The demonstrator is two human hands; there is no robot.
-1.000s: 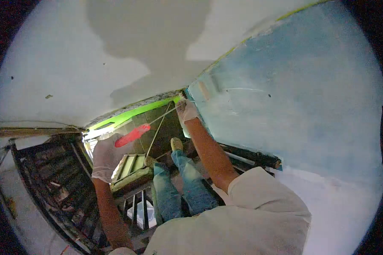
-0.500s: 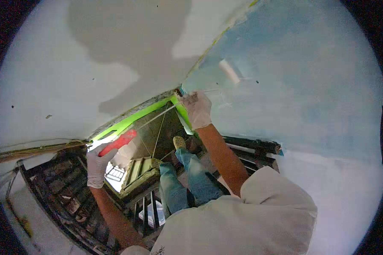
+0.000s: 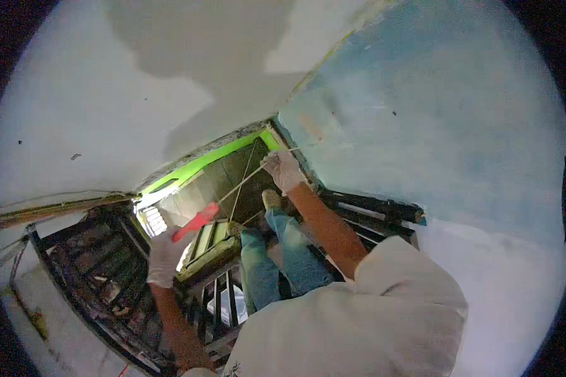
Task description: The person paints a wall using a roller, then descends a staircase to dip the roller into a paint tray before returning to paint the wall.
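In the head view we look down past our white shirt [image 3: 358, 314] and blue jeans [image 3: 277, 264]. Our left hand [image 3: 165, 257], in a white glove, has its grip closed around a red handle [image 3: 196, 221]. A thin pole [image 3: 258, 168] runs up from that handle toward the blue wall [image 3: 453, 125]. Our right hand [image 3: 283, 169], gloved too, is wrapped around the pole higher up, close to the wall and just beside the green frame [image 3: 207, 162].

The far end of the pole looks like it lies flat on the blue wall. We think a paint roller sits there, but it is pale and blurry.

To do this well, we should keep both hands firm on the pole, with the lower hand steering and the upper hand pressing softly on the wall. We should move slowly and keep our feet steady on the black metal bars [image 3: 94, 276] and the wooden board [image 3: 210, 254].

Some things are hard to see. The picture bends at the edges and the corners are black. Our shirt hides what is right under us. The dark space below the green frame is too dim to make out. We cannot tell what our shoes stand on. The white wall [image 3: 107, 94] has a grey patch, maybe shadow or wet paint.
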